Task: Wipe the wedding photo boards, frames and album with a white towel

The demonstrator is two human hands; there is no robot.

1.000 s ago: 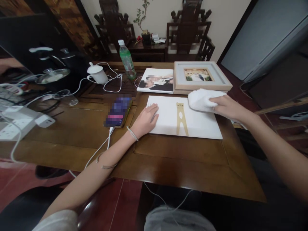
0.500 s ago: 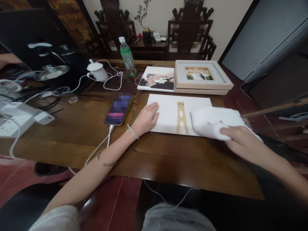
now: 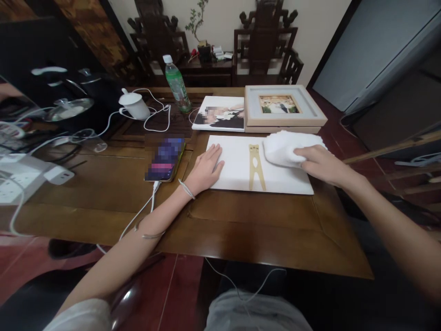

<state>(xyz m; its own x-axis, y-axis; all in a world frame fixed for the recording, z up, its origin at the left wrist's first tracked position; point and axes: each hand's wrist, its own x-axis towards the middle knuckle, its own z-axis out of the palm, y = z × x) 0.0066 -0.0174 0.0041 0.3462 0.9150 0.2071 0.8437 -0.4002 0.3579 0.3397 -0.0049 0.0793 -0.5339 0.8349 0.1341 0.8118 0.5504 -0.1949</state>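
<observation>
A flat white board (image 3: pixel 230 172) lies on the wooden table, with a gold, two-legged shape (image 3: pixel 255 161) on its upper face. My left hand (image 3: pixel 207 168) rests flat on the board's left end, its fingers stretched out. In my right hand (image 3: pixel 319 162) is a bunched white cloth (image 3: pixel 289 146), gripped at its near side. The cloth covers the board's upper right part and seems to touch it. Behind the board are a white photo panel (image 3: pixel 220 124) and a pale frame (image 3: pixel 253 108) holding a small picture.
A phone (image 3: pixel 165 158) with a charging cable lies left of my left hand. Farther back stand a green-labelled bottle (image 3: pixel 178 87), a lidded white cup (image 3: pixel 135 105) and a pot with a glass lid (image 3: pixel 70 110). A white power strip (image 3: pixel 20 179) sits at the left.
My right hand has moved the white cloth away from me and slightly left, baring the board's near right corner. My left hand stays on the board. The whole view has shifted slightly.
</observation>
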